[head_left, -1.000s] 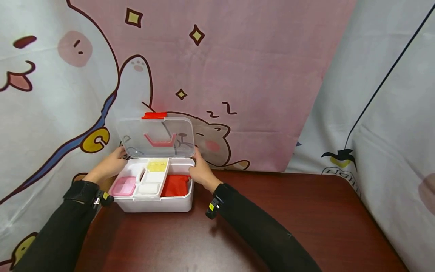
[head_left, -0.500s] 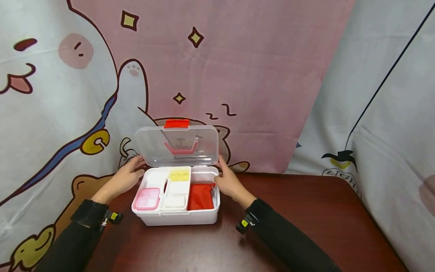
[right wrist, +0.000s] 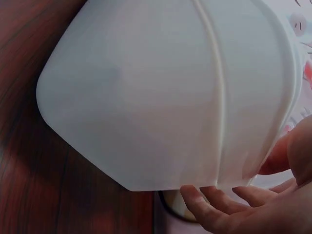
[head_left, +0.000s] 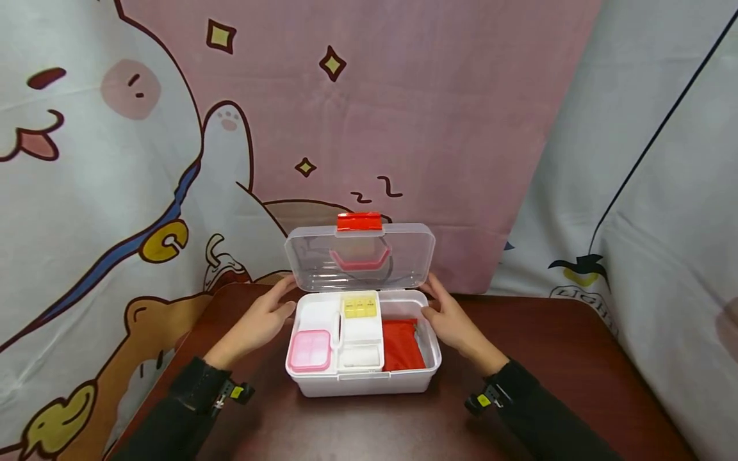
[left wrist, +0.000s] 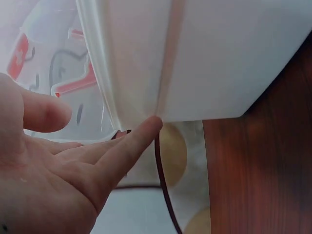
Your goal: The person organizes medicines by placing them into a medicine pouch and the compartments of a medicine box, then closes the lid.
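A white first-aid box stands on the table with its clear lid raised. The lid carries a pink handle and a red clasp, marked with a white cross in the left wrist view. Inside, a white tray bears a pink-lidded compartment and a yellow one; a red pouch lies at the right. My left hand has its fingers extended to the back left corner, thumb apart. My right hand holds the back right corner between thumb and fingers.
The brown wooden table reaches to the right and front of the box. Close behind hangs a cartoon-printed cloth. A wrist camera sits on the left sleeve, another camera on the right.
The open box has moved right and slightly nearer along the table, with both hands at its back corners. The left thumb and fingers now show more spread.
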### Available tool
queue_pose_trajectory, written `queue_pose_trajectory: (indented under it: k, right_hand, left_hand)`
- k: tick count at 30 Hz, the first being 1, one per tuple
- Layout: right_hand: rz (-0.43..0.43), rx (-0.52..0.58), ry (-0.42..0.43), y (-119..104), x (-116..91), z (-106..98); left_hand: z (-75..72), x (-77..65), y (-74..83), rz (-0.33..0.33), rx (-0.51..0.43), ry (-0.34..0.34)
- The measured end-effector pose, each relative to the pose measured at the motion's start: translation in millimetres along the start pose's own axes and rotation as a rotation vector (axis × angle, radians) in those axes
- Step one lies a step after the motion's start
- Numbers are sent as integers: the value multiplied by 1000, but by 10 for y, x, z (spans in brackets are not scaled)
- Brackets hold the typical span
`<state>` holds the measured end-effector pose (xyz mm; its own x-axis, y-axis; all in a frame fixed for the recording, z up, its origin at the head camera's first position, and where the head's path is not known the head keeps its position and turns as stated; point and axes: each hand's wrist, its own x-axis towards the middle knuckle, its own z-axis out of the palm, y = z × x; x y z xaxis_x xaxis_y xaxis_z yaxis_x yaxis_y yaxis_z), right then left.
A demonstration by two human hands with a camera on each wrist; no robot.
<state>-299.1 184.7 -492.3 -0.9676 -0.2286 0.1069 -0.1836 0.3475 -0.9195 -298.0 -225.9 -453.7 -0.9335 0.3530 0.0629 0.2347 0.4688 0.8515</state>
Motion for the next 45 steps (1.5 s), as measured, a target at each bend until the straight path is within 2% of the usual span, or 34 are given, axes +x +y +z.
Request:
queue_pose_trajectory:
  k: [6, 12, 16, 22, 28, 32, 36, 40, 45]
  right_hand:
    - [-15, -14, 25, 152, -150, -348]
    - [-46, -9, 67, 276, -225, -579]
    - [-39, -24, 78, 303, -247, -692]
    - [-4, -71, 79, 308, -209, -777]
    - [2, -50, 93, 323, -179, -795]
    - [26, 31, 148, 263, -130, -808]
    - [100, 158, 210, 153, -68, -808]
    - [172, 244, 258, 84, -15, -786]
    - [200, 247, 288, -18, 16, -766]
  left_hand:
    - [297, 188, 79, 13, -54, -38]
    - [516, 328, 163, 29, -6, -28]
    - [604, 408, 203, 41, 0, -28]
    - [654, 506, 249, 50, -32, -26]
    - [682, 576, 260, 3, -90, 3]
    - [685, 644, 256, 13, -186, 14]
    - [671, 714, 252, 29, -286, 15]
    - [648, 743, 281, 13, -286, 41]
    - [618, 753, 358, 1, -284, 63]
